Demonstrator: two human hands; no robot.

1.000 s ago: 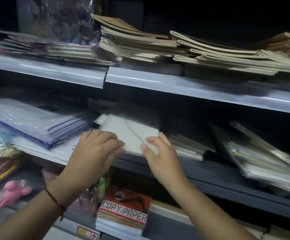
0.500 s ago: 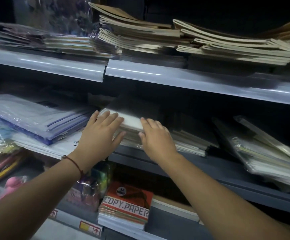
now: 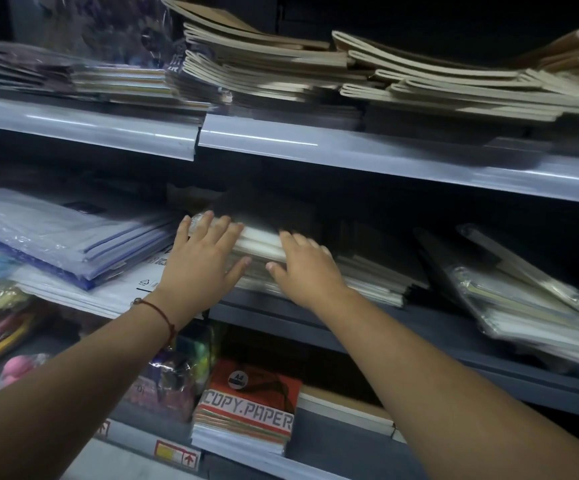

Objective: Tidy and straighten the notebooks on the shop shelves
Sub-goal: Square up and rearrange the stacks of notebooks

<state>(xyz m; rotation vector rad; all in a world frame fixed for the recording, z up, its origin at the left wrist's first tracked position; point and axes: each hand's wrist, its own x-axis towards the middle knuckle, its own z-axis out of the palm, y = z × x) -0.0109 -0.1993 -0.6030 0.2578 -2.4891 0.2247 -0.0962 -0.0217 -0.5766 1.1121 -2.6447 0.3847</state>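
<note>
Both hands press flat, fingers straight: left hand [image 3: 200, 261] and right hand [image 3: 307, 268] on the notebook stack [image 3: 262, 242] at the middle shelf [image 3: 419, 327] edge. I see plastic-wrapped folders [image 3: 56, 233] just left, tilted wrapped pads [image 3: 530, 299] right, upper shelf [image 3: 350, 150] close overhead.

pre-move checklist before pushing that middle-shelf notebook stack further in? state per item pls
1. Left hand flat on the notebook stack, fingers straight: ok.
2. Right hand on the stack's front edge, no curled grip: ok.
3. Stack edges flush: not ok, layers stagger at the front.
4. Space behind the stack: cannot tell, shelf interior is dark.
5. Clearance from the plastic-wrapped pile on the left: cannot tell, the left hand covers the gap.
6. Neighbouring notebooks on the right level: not ok, they sit lower and tilted.
</note>
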